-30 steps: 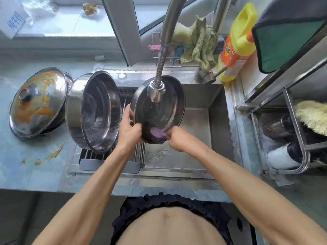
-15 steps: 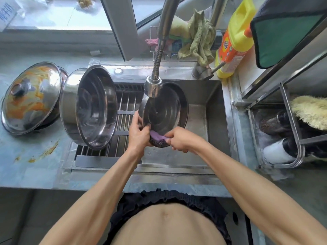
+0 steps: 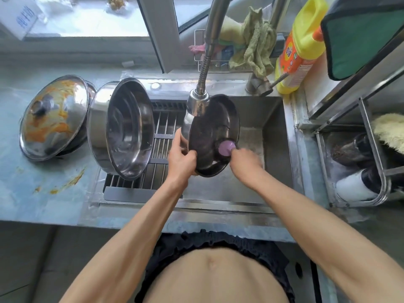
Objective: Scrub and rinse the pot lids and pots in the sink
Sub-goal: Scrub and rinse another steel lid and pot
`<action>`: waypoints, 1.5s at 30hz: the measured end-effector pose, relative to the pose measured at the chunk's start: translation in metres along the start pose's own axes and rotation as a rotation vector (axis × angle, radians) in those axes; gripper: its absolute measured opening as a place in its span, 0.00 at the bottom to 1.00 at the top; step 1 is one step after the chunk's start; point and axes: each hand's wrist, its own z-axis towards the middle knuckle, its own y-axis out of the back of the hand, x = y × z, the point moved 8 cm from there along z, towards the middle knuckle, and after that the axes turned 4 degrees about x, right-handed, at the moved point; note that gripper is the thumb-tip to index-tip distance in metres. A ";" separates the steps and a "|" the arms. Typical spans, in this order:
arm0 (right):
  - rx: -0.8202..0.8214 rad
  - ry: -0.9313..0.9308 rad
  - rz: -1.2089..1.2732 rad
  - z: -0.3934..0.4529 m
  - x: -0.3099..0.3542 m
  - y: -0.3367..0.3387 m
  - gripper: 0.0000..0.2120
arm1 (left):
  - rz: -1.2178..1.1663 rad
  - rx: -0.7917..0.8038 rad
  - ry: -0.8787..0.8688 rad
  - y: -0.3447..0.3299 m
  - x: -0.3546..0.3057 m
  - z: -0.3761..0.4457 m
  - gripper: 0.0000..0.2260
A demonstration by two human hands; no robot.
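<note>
A dark pot lid [image 3: 213,136] is held tilted on edge over the steel sink [image 3: 273,127], its inner side facing me, just under the faucet head [image 3: 197,104]. My left hand [image 3: 181,159] grips its lower left rim. My right hand [image 3: 244,160] holds a purple scrubbing pad [image 3: 227,148] against the lid's lower right inside. A large steel pot [image 3: 129,130] lies on its side on the drying rack [image 3: 161,138] at the sink's left. On the counter at the far left a steel lid [image 3: 54,117], smeared with orange residue, sits on another pot.
Yellow detergent bottle [image 3: 300,44] and a green rag [image 3: 255,42] stand behind the sink. A metal shelf rack [image 3: 371,162] with bottles and a cloth is at the right. Orange smears [image 3: 65,182] mark the counter at left.
The purple pad has slid from the lid's bottom edge to its lower right inside. My left hand still grips the rim, and the lid has turned a little.
</note>
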 end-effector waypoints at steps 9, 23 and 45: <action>0.411 0.144 0.709 -0.022 0.032 0.004 0.15 | -0.153 -0.036 0.018 0.013 0.015 0.004 0.14; -0.125 -0.240 0.788 -0.015 -0.033 -0.015 0.12 | -0.578 0.004 0.367 0.009 0.052 -0.010 0.26; -0.173 -0.086 0.514 0.001 -0.052 0.036 0.18 | 0.167 0.357 0.293 0.022 -0.005 0.043 0.23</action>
